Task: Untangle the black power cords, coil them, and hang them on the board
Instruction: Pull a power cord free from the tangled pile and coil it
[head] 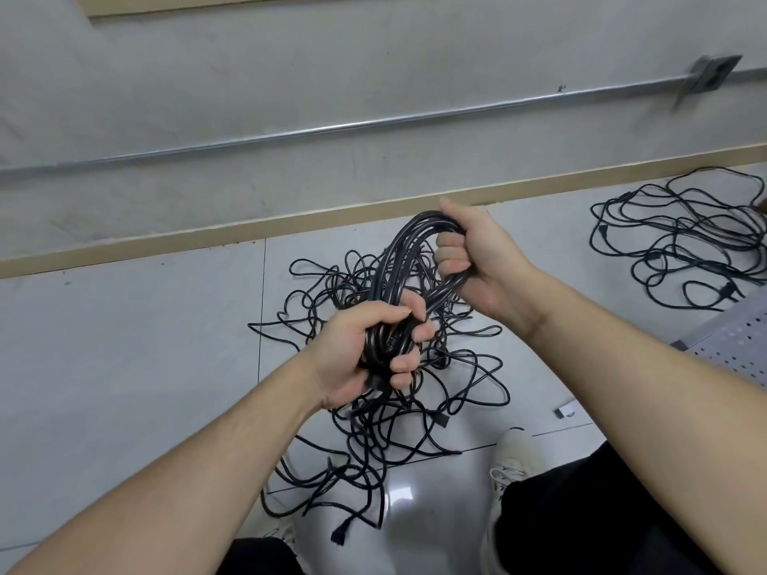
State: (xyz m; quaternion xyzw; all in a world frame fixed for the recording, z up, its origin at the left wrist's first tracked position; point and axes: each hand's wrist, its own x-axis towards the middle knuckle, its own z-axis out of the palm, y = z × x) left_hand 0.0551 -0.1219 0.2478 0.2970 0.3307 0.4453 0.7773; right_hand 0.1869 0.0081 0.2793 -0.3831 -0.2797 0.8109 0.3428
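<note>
Above glossy grey tile [124, 367]: black rubbery coil [409, 259] arched between, clenched by left hand [365, 350] and right hand [477, 259].

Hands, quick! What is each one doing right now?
Left hand: closed around the lower end of the coiled black cord bundle.
Right hand: closed around the bundle's upper end.

Black cords [398, 259] (all of them), pale grey tiles [124, 346], tan skirting [166, 238]
</note>
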